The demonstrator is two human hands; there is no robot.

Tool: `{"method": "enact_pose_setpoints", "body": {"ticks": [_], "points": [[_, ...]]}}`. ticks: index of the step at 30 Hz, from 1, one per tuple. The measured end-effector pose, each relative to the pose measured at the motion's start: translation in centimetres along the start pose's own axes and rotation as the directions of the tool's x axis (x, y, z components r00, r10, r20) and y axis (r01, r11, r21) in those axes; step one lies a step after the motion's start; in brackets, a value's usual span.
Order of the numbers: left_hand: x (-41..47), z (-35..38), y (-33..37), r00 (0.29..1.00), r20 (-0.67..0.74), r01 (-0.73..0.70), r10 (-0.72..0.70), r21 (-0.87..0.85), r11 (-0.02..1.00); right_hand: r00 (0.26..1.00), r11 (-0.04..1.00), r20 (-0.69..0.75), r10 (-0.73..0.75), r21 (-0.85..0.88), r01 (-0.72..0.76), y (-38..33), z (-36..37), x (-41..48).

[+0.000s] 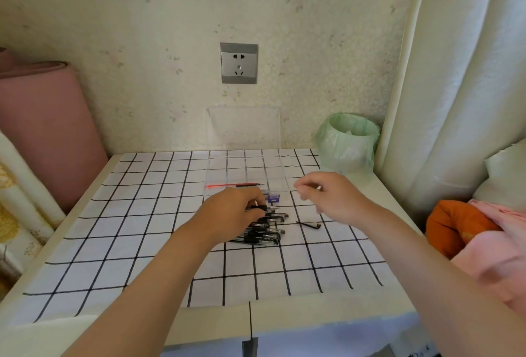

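A pile of several black gel pens (266,232) lies in the middle of the checked tablecloth (142,228). My left hand (233,211) reaches over the pile, its curled fingers gripping one black pen at the top of the heap. My right hand (327,197) hovers to the right above the cloth, blurred, fingers loosely curled; a small pale thing shows at its fingertips, too blurred to name. Behind the pile stands a clear plastic box (244,174) with its lid raised against the wall. A red pen (227,185) lies inside it. A small purple item (273,197) sits by the box's front edge.
A lone black pen cap (308,225) lies right of the pile. A bin lined with a green bag (347,140) stands at the table's back right corner. A pink roll (42,129) leans at the left, white padding and pink and orange cloth (469,228) lie at the right.
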State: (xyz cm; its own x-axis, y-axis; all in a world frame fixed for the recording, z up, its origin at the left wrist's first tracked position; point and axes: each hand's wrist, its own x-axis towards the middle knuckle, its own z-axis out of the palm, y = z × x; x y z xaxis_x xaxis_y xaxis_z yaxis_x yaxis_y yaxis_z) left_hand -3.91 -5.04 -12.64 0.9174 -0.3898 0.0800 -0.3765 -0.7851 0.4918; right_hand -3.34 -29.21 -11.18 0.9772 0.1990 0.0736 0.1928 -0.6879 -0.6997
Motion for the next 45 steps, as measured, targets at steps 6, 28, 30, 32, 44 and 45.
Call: {"method": "enact_pose_setpoints", "body": {"ticks": [6,28,30,32,44,45], "points": [[0.3,0.4,0.8,1.000,0.024,0.008,-0.010,0.077,0.997,0.983,0.960,0.065,0.170,-0.237,-0.150,4.1,-0.4,-0.6],[-0.8,0.2,0.3,1.000,0.016,0.007,-0.007,-0.013,1.000,0.993,0.989,0.092,-0.072,-0.126,0.083,-1.2,3.1,-0.9],[-1.1,0.0,0.0,1.000,0.019,0.008,-0.008,-0.032,0.999,0.992,0.990,0.092,-0.087,-0.103,0.097,-1.8,3.5,-0.8],[-1.4,-0.4,-0.3,1.000,0.021,0.012,-0.011,-0.059,0.998,0.989,0.991,0.096,-0.108,-0.066,0.115,-2.5,4.0,-0.7],[-3.5,-2.7,-2.6,0.996,0.039,0.086,-0.082,-0.120,0.989,0.979,0.969,0.116,-0.167,-0.162,0.185,-4.8,6.9,0.5],[-3.8,-2.9,-2.8,0.995,0.028,0.093,-0.091,-0.106,0.990,0.975,0.966,0.123,-0.186,-0.161,0.204,-5.0,7.2,0.5]]}}
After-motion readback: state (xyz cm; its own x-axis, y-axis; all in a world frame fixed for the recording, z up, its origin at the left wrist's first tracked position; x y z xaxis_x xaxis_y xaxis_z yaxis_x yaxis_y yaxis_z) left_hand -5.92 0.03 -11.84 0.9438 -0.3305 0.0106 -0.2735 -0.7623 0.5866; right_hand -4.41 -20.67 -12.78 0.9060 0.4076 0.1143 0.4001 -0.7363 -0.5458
